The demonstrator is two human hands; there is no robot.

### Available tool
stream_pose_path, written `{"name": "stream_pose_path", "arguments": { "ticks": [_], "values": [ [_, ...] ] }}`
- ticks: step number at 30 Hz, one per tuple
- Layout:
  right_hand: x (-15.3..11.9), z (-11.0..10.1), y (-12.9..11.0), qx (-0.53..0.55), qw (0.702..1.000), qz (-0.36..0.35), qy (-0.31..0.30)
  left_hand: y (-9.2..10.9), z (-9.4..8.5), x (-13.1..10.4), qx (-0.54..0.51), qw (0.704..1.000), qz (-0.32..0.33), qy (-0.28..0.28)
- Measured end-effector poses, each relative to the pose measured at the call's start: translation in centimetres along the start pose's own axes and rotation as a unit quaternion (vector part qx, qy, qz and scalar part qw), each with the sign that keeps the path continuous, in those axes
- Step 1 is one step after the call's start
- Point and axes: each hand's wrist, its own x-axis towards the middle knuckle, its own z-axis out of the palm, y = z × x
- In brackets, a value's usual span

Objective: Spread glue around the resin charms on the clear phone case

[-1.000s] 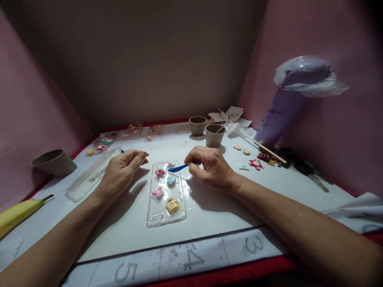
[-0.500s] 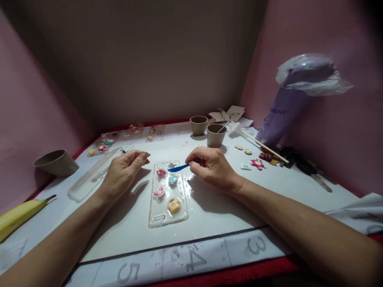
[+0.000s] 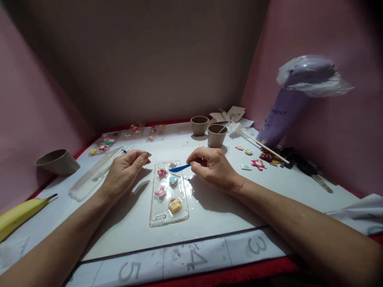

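Note:
Between my hands a clear phone case [image 3: 169, 219] lies flat on the white table, its surface wet-looking and glossy. Small charms are set on it, among them a pink rabbit-like one [image 3: 160, 193], a light blue one [image 3: 173, 180] and a yellow one [image 3: 174, 205]. My right hand [image 3: 211, 167] pinches a blue plastic knife [image 3: 178, 168], whose blade reaches over the upper part of the case. To the left of the case, my left hand [image 3: 127, 169] is raised with thumb and fingers drawn together; nothing shows in it.
A tilted cup [image 3: 56, 162] and a banana [image 3: 25, 211] lie left. Two cups [image 3: 199, 125] stand at the back. Loose charms [image 3: 258, 164], a wooden stick [image 3: 266, 147] and a purple bag [image 3: 277, 113] are right. Other decorated cases [image 3: 155, 132] lie behind; another clear case [image 3: 83, 187] is beside my left arm.
Hardly anything differs. The whole view has shifted very slightly; both hands, the blue knife and the phone case keep their places.

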Motion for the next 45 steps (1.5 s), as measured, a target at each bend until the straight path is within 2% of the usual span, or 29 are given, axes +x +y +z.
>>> {"name": "stream_pose_path", "arguments": {
  "ticks": [6,15,26,31,35,45],
  "values": [
    [0.1,-0.1,0.0,0.011,0.999,-0.011,0.032,0.1,-0.1,0.0,0.024,1.000,0.000,0.000],
    [0.1,-0.2,-0.1,0.048,0.996,-0.036,0.068,-0.1,0.0,0.0,0.003,1.000,-0.006,0.001],
    [0.0,-0.3,0.0,0.022,0.999,-0.003,0.027,-0.9,-0.2,0.4,-0.053,0.998,-0.004,0.022],
    [0.1,-0.4,0.1,0.030,0.998,-0.010,0.063,-0.9,-0.1,0.4,-0.062,0.998,0.004,0.024],
    [0.0,-0.4,0.2,0.023,0.998,-0.011,0.049,-0.8,-0.1,0.4,-0.053,0.998,0.005,0.030],
    [-0.4,-0.4,0.3,0.027,0.992,-0.022,0.125,-1.3,0.0,0.5,-0.038,0.998,0.036,0.042]
  ]
}}
